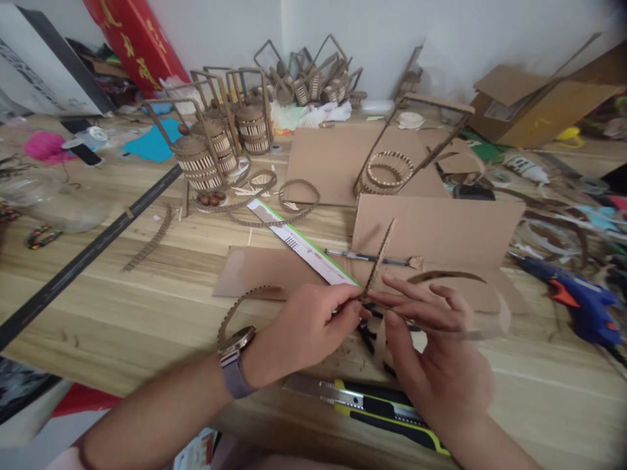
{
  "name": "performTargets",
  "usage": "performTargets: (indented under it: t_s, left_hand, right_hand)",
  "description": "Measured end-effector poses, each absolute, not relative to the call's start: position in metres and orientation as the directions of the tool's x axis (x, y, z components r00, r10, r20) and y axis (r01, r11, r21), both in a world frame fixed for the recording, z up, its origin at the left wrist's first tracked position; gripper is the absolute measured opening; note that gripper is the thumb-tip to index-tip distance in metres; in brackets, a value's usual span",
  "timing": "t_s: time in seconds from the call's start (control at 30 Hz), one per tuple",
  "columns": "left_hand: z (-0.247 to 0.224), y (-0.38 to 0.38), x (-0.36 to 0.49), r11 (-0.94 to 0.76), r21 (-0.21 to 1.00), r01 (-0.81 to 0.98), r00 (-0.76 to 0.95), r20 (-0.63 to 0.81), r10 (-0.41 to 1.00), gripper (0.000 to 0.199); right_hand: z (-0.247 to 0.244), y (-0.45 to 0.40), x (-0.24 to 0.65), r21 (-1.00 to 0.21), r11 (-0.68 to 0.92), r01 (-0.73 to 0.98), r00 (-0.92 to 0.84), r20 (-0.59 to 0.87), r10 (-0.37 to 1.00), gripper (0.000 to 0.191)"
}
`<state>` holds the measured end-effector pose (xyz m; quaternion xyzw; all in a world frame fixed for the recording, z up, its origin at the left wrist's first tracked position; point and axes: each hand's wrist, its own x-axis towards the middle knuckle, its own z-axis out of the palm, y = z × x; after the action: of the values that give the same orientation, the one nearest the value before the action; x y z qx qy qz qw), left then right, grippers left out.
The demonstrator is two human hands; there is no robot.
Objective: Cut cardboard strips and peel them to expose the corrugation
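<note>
My left hand, wearing a watch, pinches a narrow corrugated cardboard strip near its lower end. Part of this strip stands up at a slant above the fingertips. My right hand is close beside it, thumb and forefinger closed on a thin strip and the other fingers stretched out. A blurred loop of strip curves away behind the right hand. The fingers partly hide where the strips meet. Beneath the hands lies a flat cardboard piece, and a white ruler-like strip reaches toward the left fingertips.
A yellow-and-black utility knife lies at the front edge. At right rests a blue glue gun. A thin screwdriver-like tool lies on the cardboard. Behind stand a handled basket, several lidded baskets and a cardboard box.
</note>
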<state>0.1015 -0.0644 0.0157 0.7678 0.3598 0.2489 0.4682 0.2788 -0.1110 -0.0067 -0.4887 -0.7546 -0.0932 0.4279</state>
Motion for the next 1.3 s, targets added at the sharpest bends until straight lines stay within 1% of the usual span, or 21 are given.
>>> performTargets:
  t_s: [0.27, 0.47, 0.57, 0.7, 0.8, 1.0, 1.13, 1.3]
  left_hand:
    - [0.0157, -0.0647, 0.1018, -0.316, 0.881, 0.353, 0.596, 0.048, 0.801, 0.027]
    - [0.0173, -0.0655, 0.1012, -0.328, 0.876, 0.354, 0.592, 0.061, 0.804, 0.028]
    - [0.0177, -0.0645, 0.1007, -0.317, 0.891, 0.325, 0.601, 0.064, 0.797, 0.028]
    - [0.0168, -0.0635, 0.1008, -0.304, 0.891, 0.338, 0.6, 0.046, 0.799, 0.025]
    - [0.016, -0.0633, 0.1014, -0.314, 0.883, 0.35, 0.602, 0.045, 0.797, 0.028]
    - [0.0164, -0.0647, 0.1015, -0.328, 0.869, 0.371, 0.585, 0.055, 0.809, 0.027]
    - [0.0167, -0.0655, 0.1007, -0.339, 0.861, 0.378, 0.595, 0.055, 0.802, 0.028]
    - [0.0168, -0.0644, 0.1007, -0.331, 0.883, 0.332, 0.614, 0.064, 0.786, 0.028]
  right_hand:
    - [-0.007, -0.1102, 0.2739, -0.23, 0.498, 0.836, -0.18, 0.742, 0.646, 0.008]
    - [-0.0092, -0.1119, 0.2771, -0.258, 0.488, 0.833, -0.169, 0.722, 0.671, 0.005]
    - [-0.0076, -0.1118, 0.2783, -0.282, 0.492, 0.824, -0.151, 0.727, 0.67, 0.008]
    - [-0.0056, -0.1114, 0.2768, -0.279, 0.501, 0.819, -0.151, 0.739, 0.657, 0.008]
    - [-0.0065, -0.1116, 0.2748, -0.276, 0.509, 0.815, -0.159, 0.739, 0.655, 0.01]
    - [-0.009, -0.1114, 0.2753, -0.22, 0.499, 0.838, -0.183, 0.749, 0.637, 0.009]
    - [-0.0089, -0.1119, 0.2779, -0.256, 0.501, 0.827, -0.175, 0.729, 0.662, 0.008]
    - [-0.0079, -0.1114, 0.2788, -0.299, 0.508, 0.807, -0.144, 0.736, 0.661, 0.011]
